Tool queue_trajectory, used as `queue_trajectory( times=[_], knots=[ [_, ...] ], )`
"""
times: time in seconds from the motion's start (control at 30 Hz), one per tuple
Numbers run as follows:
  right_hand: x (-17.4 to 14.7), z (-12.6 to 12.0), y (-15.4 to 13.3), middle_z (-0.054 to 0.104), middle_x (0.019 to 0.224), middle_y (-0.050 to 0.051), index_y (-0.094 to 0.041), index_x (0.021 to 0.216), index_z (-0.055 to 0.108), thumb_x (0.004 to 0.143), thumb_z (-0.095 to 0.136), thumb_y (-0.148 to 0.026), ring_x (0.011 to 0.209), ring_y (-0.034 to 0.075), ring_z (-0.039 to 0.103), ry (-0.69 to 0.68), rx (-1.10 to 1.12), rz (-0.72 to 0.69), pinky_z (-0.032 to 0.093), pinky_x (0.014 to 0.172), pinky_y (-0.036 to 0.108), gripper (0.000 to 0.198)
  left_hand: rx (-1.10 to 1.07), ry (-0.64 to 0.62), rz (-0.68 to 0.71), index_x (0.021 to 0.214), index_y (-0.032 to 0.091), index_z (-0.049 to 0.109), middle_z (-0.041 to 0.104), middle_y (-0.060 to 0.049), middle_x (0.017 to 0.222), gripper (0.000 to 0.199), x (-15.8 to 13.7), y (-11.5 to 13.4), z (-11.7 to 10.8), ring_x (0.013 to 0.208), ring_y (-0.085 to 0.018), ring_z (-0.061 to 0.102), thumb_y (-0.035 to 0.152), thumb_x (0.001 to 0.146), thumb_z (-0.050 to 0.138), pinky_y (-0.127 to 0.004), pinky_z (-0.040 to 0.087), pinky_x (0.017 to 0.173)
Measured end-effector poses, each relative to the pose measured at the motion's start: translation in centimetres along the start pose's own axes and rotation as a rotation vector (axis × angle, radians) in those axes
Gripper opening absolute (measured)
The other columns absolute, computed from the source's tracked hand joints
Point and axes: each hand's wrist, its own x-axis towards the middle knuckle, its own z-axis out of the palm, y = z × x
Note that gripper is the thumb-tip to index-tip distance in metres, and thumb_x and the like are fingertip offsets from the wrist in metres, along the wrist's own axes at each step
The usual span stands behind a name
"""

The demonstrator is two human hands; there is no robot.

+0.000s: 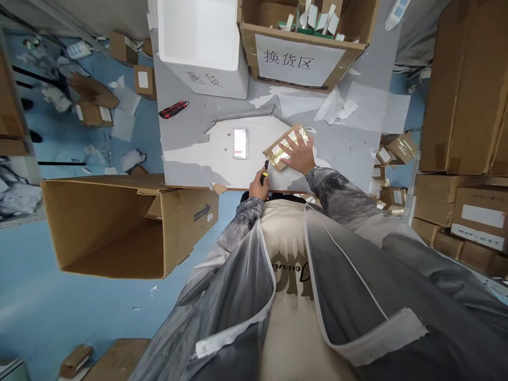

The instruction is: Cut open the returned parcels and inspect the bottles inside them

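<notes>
Apparently, paper scraps [337, 108] litter table [351, 153] and blue floor [24, 312].

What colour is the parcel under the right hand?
The parcel is brown, with shiny gold tape; the head view shows it.

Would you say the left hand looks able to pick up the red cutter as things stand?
Probably not yet: the left hand is holding a black-and-yellow tool, though nothing tall seems to stand between it and the red cutter.

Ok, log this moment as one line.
left hand: gripping yellow-black tool beside taped parcel | right hand: spread on taped parcel | table: red-black cutter lying left
</notes>
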Motion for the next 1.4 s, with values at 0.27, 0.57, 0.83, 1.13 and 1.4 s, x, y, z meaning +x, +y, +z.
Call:
queue_trajectory(
  times=[0.27, 0.57, 0.83, 1.13, 1.4],
  knots=[
    [-2.6, 2.5, -2.6, 0.044, 0.205, 0.021, -0.036, 0.207, 0.04, 0.126, 0.029, -0.086, 0.185, 0.066, 0.034, 0.118, 0.06, 0.221, 0.055, 0.126, 0.093, 0.096, 0.036, 0.058, 0.058, 0.201, 0.03, 0.051, 0.093, -0.006, 0.108, 0.071, 2.7, 1.3, -0.1, 0.061, -0.023, 0.079, 0.039, 0.131, 0.05, -0.034, 0.074, 0.075],
    [1.7, -0.7, 0.4, 0.032, 0.214, 0.012, -0.03, 0.205, 0.044, 0.124, 0.064, -0.071, 0.199, 0.057, 0.015, 0.025, -0.051, -0.115, 0.008, 0.153, 0.098, 0.092, 0.296, 0.1, 0.186, 0.197, 0.027, 0.059, 0.094, -0.014, 0.143, 0.07, 5.2, 2.8, -2.3, 0.13, -0.041, 0.091, 0.032, 0.128, 0.057, -0.046, 0.072, 0.116],
    [2.4, 0.2, 1.7, 0.029, 0.214, 0.015, -0.033, 0.207, 0.037, 0.123, 0.051, -0.09, 0.196, 0.058, 0.025, -0.023, 0.014, -0.052, 0.024, 0.152, 0.089, 0.103, 0.273, 0.114, 0.202, 0.198, 0.026, 0.059, 0.096, -0.013, 0.133, 0.07, 5.4, 3.3, -2.3, 0.12, -0.038, 0.093, 0.03, 0.128, 0.055, -0.046, 0.072, 0.116],
    [2.6, 0.3, 1.4, 0.034, 0.213, 0.017, -0.034, 0.206, 0.042, 0.116, 0.054, -0.1, 0.193, 0.062, 0.026, -0.028, 0.065, -0.03, 0.019, 0.151, 0.09, 0.113, 0.437, 0.072, 0.2, 0.197, 0.027, 0.06, 0.094, -0.016, 0.143, 0.073, 5.6, 4.0, -3.0, 0.133, -0.044, 0.09, 0.027, 0.124, 0.061, -0.05, 0.069, 0.12],
    [2.1, 0.1, 0.8, 0.03, 0.214, 0.017, -0.034, 0.206, 0.04, 0.115, 0.052, -0.101, 0.193, 0.061, 0.026, -0.063, 0.03, -0.012, 0.025, 0.149, 0.084, 0.113, 0.52, -0.007, 0.224, 0.194, 0.028, 0.064, 0.095, -0.014, 0.138, 0.07, 4.6, 3.0, -5.3, 0.13, -0.042, 0.09, 0.028, 0.124, 0.061, -0.046, 0.07, 0.116]
  ],
)
